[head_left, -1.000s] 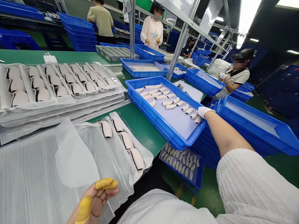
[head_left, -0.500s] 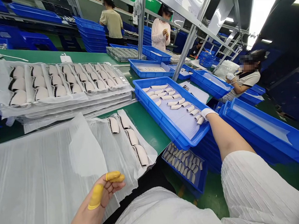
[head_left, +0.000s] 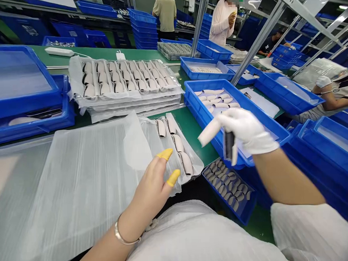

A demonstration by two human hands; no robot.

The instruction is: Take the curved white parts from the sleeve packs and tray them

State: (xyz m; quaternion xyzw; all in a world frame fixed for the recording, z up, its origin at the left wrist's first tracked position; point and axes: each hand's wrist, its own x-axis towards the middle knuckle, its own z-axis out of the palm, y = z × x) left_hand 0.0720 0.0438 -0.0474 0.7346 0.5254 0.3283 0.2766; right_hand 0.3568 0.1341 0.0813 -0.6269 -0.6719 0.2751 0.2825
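Note:
My right hand [head_left: 245,130], in a white glove, grips two curved pale-pink shell pieces [head_left: 210,132] over the near edge of a blue tray [head_left: 196,103]. One points left; the other hangs down with its dark inner face showing. My left hand [head_left: 155,180], with yellow finger cots, is held open, thumb and fingers apart, with nothing in it. It is above the sheet-lined packing tray [head_left: 92,175], beside a few similar pieces [head_left: 185,162] set in the white foam sheet at its right end. More loose pieces lie in the blue tray, partly hidden by my right hand.
Behind stands a stack of filled packing trays [head_left: 133,95]. Blue bins [head_left: 24,101] stand at the left. A lower blue bin [head_left: 245,215] with many pieces is below the table edge. A metal post [head_left: 253,47] rises behind the blue tray. Co-workers stand beyond.
My right hand has come up out of the blue tray and leftward, now holding two shell pieces. My left hand has risen toward the seated pieces. The view has turned left.

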